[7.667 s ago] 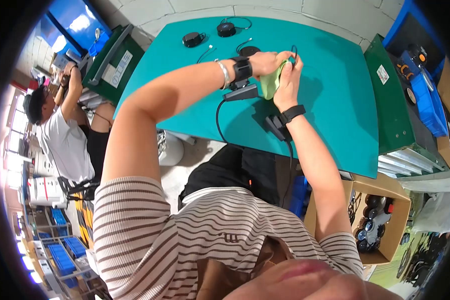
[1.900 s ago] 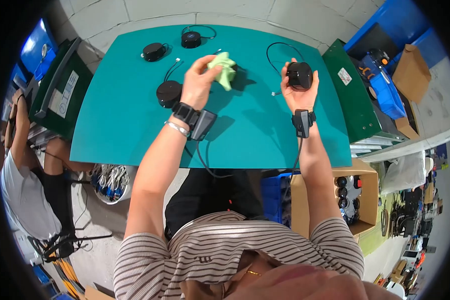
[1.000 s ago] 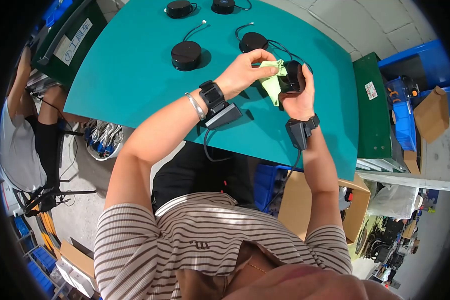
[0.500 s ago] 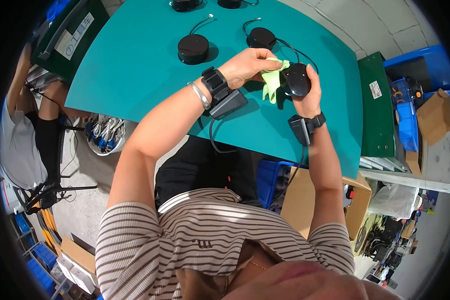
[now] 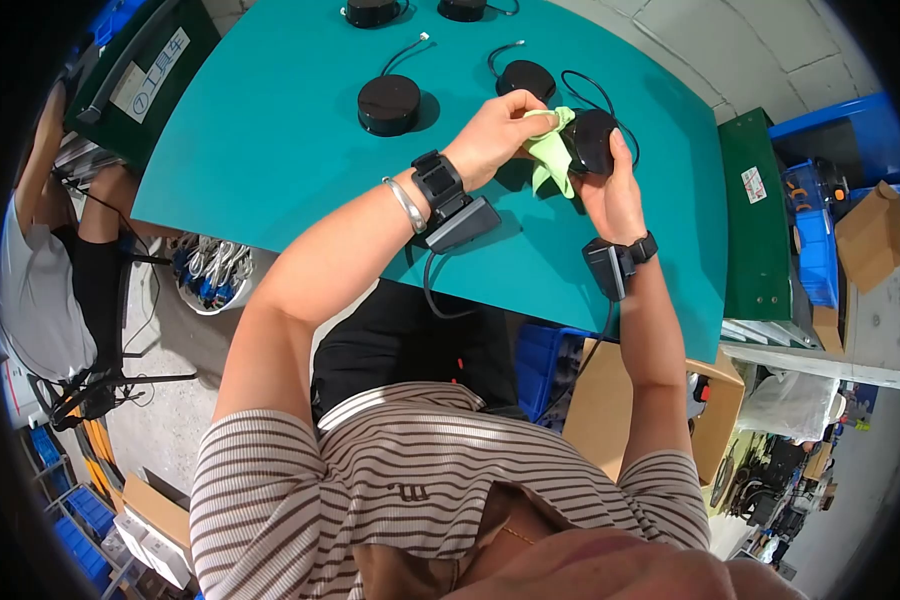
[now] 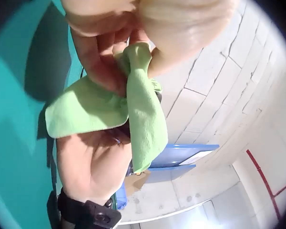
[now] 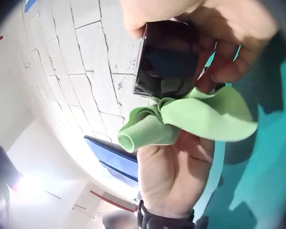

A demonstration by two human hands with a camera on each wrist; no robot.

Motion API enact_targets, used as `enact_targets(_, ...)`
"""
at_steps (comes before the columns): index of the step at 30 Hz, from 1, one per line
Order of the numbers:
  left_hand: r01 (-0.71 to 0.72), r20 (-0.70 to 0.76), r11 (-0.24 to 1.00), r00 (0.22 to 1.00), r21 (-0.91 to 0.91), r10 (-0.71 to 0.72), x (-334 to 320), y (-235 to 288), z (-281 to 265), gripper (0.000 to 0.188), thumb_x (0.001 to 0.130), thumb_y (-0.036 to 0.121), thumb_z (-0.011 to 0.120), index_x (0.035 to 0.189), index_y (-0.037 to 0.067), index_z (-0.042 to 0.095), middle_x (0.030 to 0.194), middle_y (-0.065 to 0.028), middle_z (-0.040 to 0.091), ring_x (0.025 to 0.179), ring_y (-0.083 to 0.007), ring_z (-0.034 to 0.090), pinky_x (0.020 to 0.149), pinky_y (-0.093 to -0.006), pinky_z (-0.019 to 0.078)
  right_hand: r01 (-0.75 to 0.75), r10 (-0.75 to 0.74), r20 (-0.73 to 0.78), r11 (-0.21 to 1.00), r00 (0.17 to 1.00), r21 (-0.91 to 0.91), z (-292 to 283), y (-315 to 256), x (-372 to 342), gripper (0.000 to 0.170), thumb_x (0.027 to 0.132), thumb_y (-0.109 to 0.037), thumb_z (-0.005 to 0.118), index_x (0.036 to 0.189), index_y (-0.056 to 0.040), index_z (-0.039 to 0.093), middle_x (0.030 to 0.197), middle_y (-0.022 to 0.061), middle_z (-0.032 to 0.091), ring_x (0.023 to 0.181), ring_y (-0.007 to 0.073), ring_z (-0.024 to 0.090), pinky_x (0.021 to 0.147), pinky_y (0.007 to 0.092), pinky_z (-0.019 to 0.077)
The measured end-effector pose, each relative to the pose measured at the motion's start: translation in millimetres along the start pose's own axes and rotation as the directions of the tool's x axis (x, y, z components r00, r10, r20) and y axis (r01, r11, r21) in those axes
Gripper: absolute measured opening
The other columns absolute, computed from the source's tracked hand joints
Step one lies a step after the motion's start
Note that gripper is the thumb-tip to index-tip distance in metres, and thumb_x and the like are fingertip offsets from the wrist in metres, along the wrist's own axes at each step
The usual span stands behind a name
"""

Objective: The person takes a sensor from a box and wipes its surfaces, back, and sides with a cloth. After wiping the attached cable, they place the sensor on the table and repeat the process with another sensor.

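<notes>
My left hand (image 5: 492, 138) pinches a light green cloth (image 5: 551, 158) between thumb and fingers. The cloth hangs in folds against the side of a glossy black round device (image 5: 595, 142), which my right hand (image 5: 615, 200) grips with the thumb on its face. In the right wrist view, the device (image 7: 166, 59) shows a smooth, reflective dark side with the cloth (image 7: 205, 114) bunched at its lower edge. From the left wrist, the cloth (image 6: 145, 119) covers most of the device. A thin black cable (image 5: 592, 88) loops behind the device.
Similar black round devices stand on the green table (image 5: 300, 190): one left of my hands (image 5: 388, 104), one just beyond them (image 5: 526, 80), and two at the back edge. A green cabinet (image 5: 755, 220) adjoins the right side. Another person (image 5: 45, 300) sits at the left.
My hands were apart 1.9 seconds ago, the device lying in my right palm; they have since come together, cloth against device. Over the last half second the device has tilted and shifted slightly.
</notes>
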State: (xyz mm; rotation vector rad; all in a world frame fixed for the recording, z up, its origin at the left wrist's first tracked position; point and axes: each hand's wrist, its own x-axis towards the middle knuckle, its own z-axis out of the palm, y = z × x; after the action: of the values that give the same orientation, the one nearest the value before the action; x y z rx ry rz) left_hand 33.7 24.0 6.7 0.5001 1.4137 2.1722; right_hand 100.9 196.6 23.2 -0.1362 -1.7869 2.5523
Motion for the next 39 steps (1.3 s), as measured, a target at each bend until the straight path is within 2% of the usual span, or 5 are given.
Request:
enact_targets(7, 0.123, 0.048, 0.992, 0.991, -0.029, -0.121, -2, -5, 7, 0.018, 0.092, 0.024, 0.061, 0.096, 0.007, 0.056, 0.09, -0.0009, 0.06, 0.085, -0.0102, 0.061, 0.076, -0.027, 0.0524, -0.016, 0.018, -0.067, 0.999, 0.998, 0.039, -5, 3, 2, 0.05, 0.098, -0.05, 0.037, 0.12, -0.0078, 0.053, 0.112, 0.0062, 0.061, 0.099, 0.0169, 0.057, 0.086, 0.034, 0.0464)
enact_targets(13, 0.015, 0.065, 0.959, 0.997, 0.284, -0.035, -1, -25, 13, 0.019, 0.092, 0.021, 0.062, 0.094, 0.005, 0.053, 0.09, -0.0022, 0.059, 0.084, -0.0082, 0.056, 0.072, -0.0254, 0.0468, -0.028, 0.029, -0.013, 0.995, 1.0, 0.096, -2, 2, 2, 0.057, 0.098, -0.053, 0.036, 0.122, -0.0029, 0.051, 0.114, 0.0119, 0.059, 0.104, 0.0227, 0.056, 0.094, 0.0388, 0.043)
enact_targets(29, -0.175, -0.182, 0.982, 0.966, 0.072, 0.185, 0, 4, 7, 0.02, 0.094, 0.022, 0.06, 0.102, 0.004, 0.055, 0.091, 0.0006, 0.058, 0.085, -0.0063, 0.052, 0.075, -0.0225, 0.0433, -0.092, 0.089, 0.166, 0.996, 0.982, 0.011, -10, 2, 2, 0.045, 0.098, -0.045, 0.044, 0.121, -0.008, 0.053, 0.108, 0.0034, 0.063, 0.081, 0.0162, 0.062, 0.073, 0.0274, 0.0474)
enact_targets(32, -0.345, -0.128, 0.883, 0.907, 0.319, 0.4, 3, 2, 3, 0.024, 0.087, 0.021, 0.066, 0.102, 0.006, 0.055, 0.096, -0.0064, 0.055, 0.089, -0.0139, 0.055, 0.076, -0.0285, 0.046, -0.056, 0.061, 0.103, 0.997, 0.993, -0.043, -10, 4, 2, 0.045, 0.099, -0.043, 0.042, 0.123, -0.0063, 0.049, 0.107, 0.0063, 0.063, 0.08, 0.0192, 0.065, 0.073, 0.0275, 0.0493)
enact_targets(39, -0.279, -0.048, 0.908, 0.95, 0.313, 0.308, 1, -4, 4, 0.03, 0.082, 0.014, 0.072, 0.104, 0.006, 0.053, 0.096, -0.0053, 0.061, 0.09, -0.0136, 0.058, 0.08, -0.0292, 0.0479, -0.053, 0.055, 0.176, 0.998, 0.983, -0.016, 1, 2, -2, 0.058, 0.1, -0.05, 0.029, 0.126, -0.001, 0.046, 0.11, 0.0124, 0.061, 0.087, 0.0237, 0.066, 0.072, 0.0294, 0.0522)
